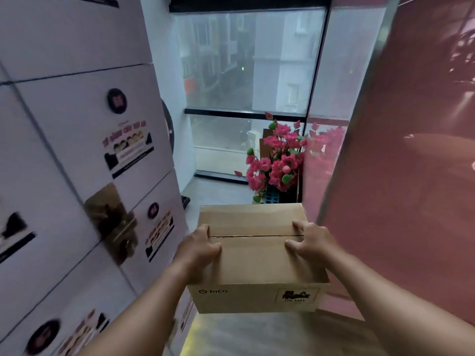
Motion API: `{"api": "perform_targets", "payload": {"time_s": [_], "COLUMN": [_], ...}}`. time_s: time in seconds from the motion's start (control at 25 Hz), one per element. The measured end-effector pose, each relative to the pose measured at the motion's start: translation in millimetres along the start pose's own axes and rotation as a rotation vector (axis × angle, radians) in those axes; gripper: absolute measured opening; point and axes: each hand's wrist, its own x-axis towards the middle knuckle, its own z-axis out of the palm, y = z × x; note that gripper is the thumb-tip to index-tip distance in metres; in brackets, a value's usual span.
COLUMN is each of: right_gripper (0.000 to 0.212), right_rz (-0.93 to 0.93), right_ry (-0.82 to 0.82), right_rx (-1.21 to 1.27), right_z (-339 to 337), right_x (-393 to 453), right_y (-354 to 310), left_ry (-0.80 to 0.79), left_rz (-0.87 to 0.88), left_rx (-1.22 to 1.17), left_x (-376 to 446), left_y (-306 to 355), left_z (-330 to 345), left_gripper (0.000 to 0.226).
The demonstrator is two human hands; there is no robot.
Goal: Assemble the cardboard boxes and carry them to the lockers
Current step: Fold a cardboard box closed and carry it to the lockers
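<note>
Brown cardboard box with closed top flaps is held up in the air in front of the person, low in the middle of the view, above the grey floor. On its near side there is a printed "PICO" mark at the left and a white label with black print at the right. The two top flaps meet in a thin seam that runs from left to right.

The left hand grips the left edge of the box: the thumb lies on the top and the other fingers curl down over the left side. The right hand grips the right edge in the same way, with the fingers bent over the top near the seam. Both bare forearms reach forward from the lower corners.

Just to the left of the box stands a wall of white locker doors, with round dark stickers and printed posters on them. To the right is a glossy pink wall. Further away, beyond the box, a bunch of pink flowers with green buds stands near the pink wall. Behind it is a large window with a dark frame, and blurred buildings show through the glass.
</note>
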Motion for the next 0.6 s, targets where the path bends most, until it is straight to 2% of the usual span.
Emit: {"api": "perform_targets", "payload": {"time_s": [0.2, 0.6], "right_gripper": [0.075, 0.065], "right_rz": [0.010, -0.050], "right_ry": [0.010, -0.038], "right_rx": [0.026, 0.132], "right_z": [-24, -57], "right_x": [141, 457], "right_y": [-27, -69], "left_ry": [-0.003, 0.060], "left_rz": [0.010, -0.077], "left_rx": [0.001, -0.007], "left_x": [151, 445], "left_y": [14, 50], "left_z": [-12, -19], "left_gripper": [0.040, 0.035]}}
